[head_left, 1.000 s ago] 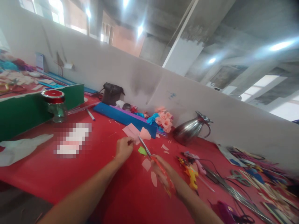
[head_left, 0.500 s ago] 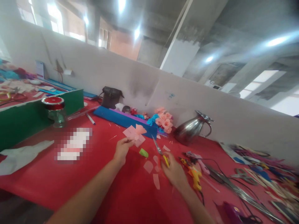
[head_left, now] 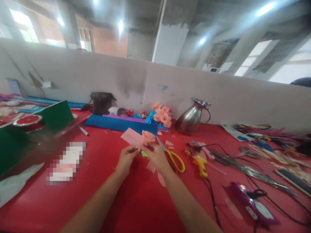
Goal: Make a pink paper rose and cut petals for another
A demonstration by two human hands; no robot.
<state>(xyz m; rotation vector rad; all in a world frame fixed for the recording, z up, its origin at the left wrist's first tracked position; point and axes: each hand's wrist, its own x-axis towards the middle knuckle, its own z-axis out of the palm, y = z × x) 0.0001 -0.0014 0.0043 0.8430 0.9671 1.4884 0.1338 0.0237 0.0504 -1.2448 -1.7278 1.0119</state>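
Note:
Over the red table (head_left: 121, 207), my left hand (head_left: 126, 158) and my right hand (head_left: 157, 156) meet on a piece of pink paper (head_left: 132, 137). Its right end is curled into a small rose shape (head_left: 148, 136). My left fingers pinch the flat sheet from below, and my right fingers grip the curled part. Yellow-handled scissors (head_left: 173, 157) lie on the table just right of my right hand, out of my grip. Small pink scraps (head_left: 160, 178) and a green scrap (head_left: 144, 154) lie under and around my hands.
A steel jug (head_left: 190, 117), finished paper roses (head_left: 162, 115), a blue foam roll (head_left: 119, 123) and a dark bag (head_left: 100, 102) stand along the back wall. A yellow glue gun (head_left: 199, 161), wires (head_left: 245, 168), a purple tool (head_left: 252, 202) and more scissors (head_left: 247, 152) lie right. A green board (head_left: 34, 129) stands left.
My right hand has put the scissors down on the table and moved left to grip the pink paper beside my left hand. The view has swung and levelled.

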